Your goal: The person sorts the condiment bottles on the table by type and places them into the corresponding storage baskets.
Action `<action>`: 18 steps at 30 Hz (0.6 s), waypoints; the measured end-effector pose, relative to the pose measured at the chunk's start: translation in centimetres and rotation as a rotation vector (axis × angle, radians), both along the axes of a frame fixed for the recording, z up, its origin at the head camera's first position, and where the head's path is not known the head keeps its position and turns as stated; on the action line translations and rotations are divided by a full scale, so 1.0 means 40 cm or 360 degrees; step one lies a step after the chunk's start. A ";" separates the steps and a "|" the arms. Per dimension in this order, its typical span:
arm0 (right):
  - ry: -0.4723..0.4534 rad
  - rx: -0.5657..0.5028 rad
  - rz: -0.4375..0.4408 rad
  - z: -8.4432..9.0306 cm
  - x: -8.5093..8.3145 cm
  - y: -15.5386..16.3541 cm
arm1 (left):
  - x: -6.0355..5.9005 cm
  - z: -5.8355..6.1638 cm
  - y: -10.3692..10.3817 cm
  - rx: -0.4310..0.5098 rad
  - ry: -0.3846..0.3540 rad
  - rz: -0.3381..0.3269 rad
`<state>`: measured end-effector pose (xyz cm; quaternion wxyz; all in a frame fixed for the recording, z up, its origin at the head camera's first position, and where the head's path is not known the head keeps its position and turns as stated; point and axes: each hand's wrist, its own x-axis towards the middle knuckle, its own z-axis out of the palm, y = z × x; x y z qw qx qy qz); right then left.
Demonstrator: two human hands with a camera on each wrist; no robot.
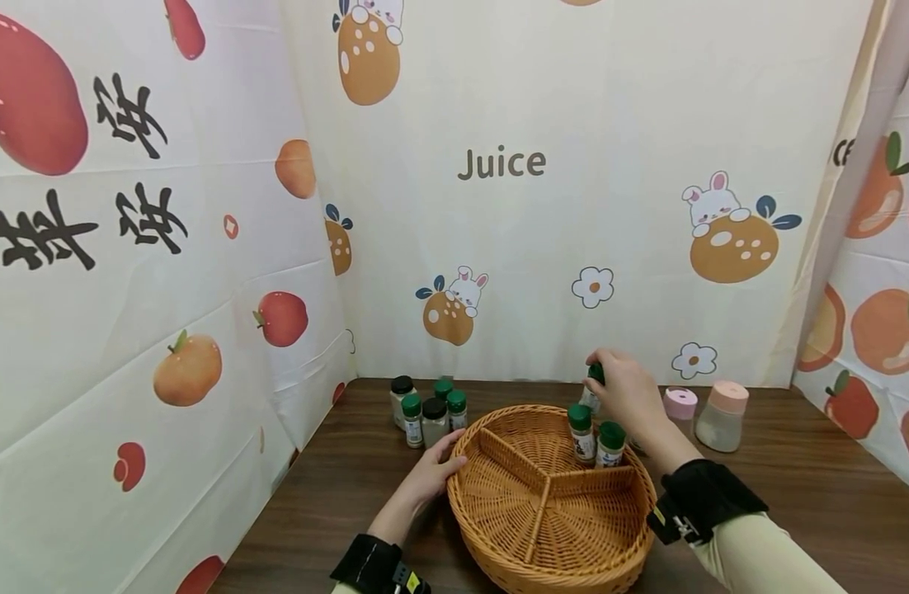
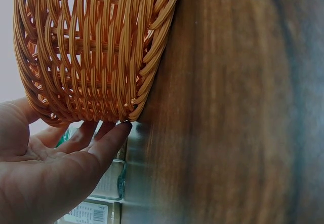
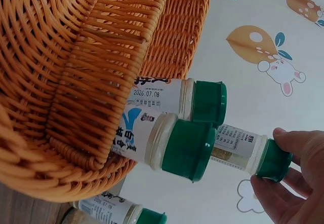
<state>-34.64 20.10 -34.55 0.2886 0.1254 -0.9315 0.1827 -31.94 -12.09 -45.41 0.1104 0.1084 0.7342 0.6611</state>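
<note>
Jar I hold: my right hand (image 1: 627,394) has its fingers curled round the green cap of a small spice jar (image 3: 242,146). The jar is at the far rim of the basket, behind the two jars inside. I cannot tell if it stands in the basket or hangs just over the rim.

Right hand: closed on that cap, thumb on one side and fingers on the other. A black band sits on my wrist.

Basket: a round woven basket (image 1: 499,544) sits on the desk (image 1: 811,503). Thin walls split it into three parts.

Jars in the basket: two green-capped jars (image 1: 595,441) stand side by side in the far right part, close to my right hand.

Left hand: my left hand (image 1: 434,473) is open. The fingers are nearly straight and rest on the outside of the basket's left wall, low down by the desk. It holds nothing.

Jars on the left: a small group of jars (image 1: 427,411) stands on the desk behind my left hand, some with green caps and some with black caps.

Pink pots: two pots with pink lids (image 1: 708,412) stand on the desk to the right of the basket, near the back.

Walls: a cloth with fruit, bunnies and the word "Juice" (image 1: 501,163) hangs all round the desk.
</note>
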 end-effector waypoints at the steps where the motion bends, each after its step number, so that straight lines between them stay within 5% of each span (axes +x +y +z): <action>1: 0.0000 -0.0007 0.0005 0.000 -0.001 -0.004 | -0.001 -0.001 0.000 0.0001 0.0006 -0.0003; 18: -0.0036 -0.0006 0.0091 -0.023 -0.012 -0.047 | -0.003 -0.002 0.000 -0.0009 0.0007 0.0009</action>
